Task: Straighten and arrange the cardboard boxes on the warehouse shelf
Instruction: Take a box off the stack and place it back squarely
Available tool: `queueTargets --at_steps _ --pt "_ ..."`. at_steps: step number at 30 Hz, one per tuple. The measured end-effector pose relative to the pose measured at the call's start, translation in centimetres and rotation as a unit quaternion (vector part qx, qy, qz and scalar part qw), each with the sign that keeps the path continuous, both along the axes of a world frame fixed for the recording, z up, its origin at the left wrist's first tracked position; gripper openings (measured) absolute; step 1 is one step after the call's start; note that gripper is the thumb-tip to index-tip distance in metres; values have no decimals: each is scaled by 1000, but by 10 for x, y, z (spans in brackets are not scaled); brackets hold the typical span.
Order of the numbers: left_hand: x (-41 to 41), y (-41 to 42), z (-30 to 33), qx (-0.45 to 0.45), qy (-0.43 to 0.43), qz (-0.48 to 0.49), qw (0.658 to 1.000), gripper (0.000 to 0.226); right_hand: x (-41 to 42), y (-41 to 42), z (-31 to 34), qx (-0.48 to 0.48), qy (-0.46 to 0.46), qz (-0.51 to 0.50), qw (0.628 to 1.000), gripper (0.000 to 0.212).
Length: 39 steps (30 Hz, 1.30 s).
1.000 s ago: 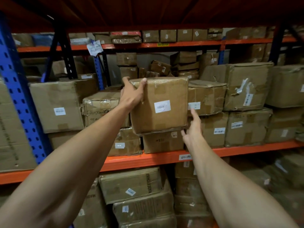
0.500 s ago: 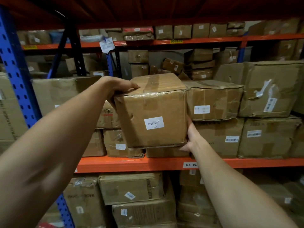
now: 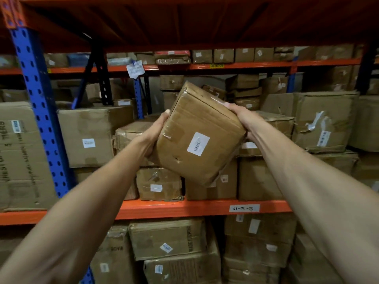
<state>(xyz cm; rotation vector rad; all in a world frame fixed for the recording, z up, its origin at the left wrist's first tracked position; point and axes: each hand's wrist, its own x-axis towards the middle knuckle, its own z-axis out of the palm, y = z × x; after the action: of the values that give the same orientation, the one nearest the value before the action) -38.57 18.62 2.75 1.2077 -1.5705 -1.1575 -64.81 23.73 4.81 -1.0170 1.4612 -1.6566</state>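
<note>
A taped brown cardboard box (image 3: pixel 196 128) with a white barcode label is held in the air in front of the shelf, tilted with its top leaning to the right. My left hand (image 3: pixel 154 132) grips its left side and lower corner. My right hand (image 3: pixel 244 117) clasps its upper right edge. Behind and below it, several other cardboard boxes (image 3: pixel 160 184) stand stacked on the orange shelf beam (image 3: pixel 184 209). The spot the held box came from is hidden behind it.
A blue perforated upright (image 3: pixel 39 103) stands at the left. Large boxes (image 3: pixel 92 136) fill the shelf on the left and further boxes (image 3: pixel 326 121) on the right. More boxes (image 3: pixel 168 238) sit on the level below. An orange deck runs overhead. A shelf tag (image 3: pixel 244 208) reads 01-02-03.
The box has come off the stack towards me and tipped to the right. My right hand moved from under its lower right corner to its upper right edge; my left slid down its left side.
</note>
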Motion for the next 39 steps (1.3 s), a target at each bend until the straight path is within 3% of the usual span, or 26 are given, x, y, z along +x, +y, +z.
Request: queueTargets --at_steps 4,9,13,16,18,22,28,32,39 --pt "-4 5 -14 21 141 -49 989 76 7 32 15 -33 20 -54 998 66" --pt "-18 16 -33 13 217 -65 974 73 10 42 2 -56 25 -81 995 73" --pt "-32 23 -54 31 280 -69 957 70 9 43 -2 -99 36 -80 991 52" --pt "-52 27 -54 72 327 -74 939 82 3 44 -5 -122 12 -76 990 60" --pt "-67 28 -54 98 333 -68 935 95 -5 43 -3 -130 -11 -120 984 51" --pt "-91 37 -72 147 347 -98 921 77 -14 44 -7 -136 -28 -190 972 32" --pt "-71 19 -83 118 352 -81 925 79 6 42 -21 -122 -3 -164 979 37" --pt "-56 10 -85 118 352 -59 927 78 19 36 -12 -117 7 -146 982 30" --pt "-34 -2 -104 118 375 -52 918 73 46 32 -17 -101 62 -105 987 44"
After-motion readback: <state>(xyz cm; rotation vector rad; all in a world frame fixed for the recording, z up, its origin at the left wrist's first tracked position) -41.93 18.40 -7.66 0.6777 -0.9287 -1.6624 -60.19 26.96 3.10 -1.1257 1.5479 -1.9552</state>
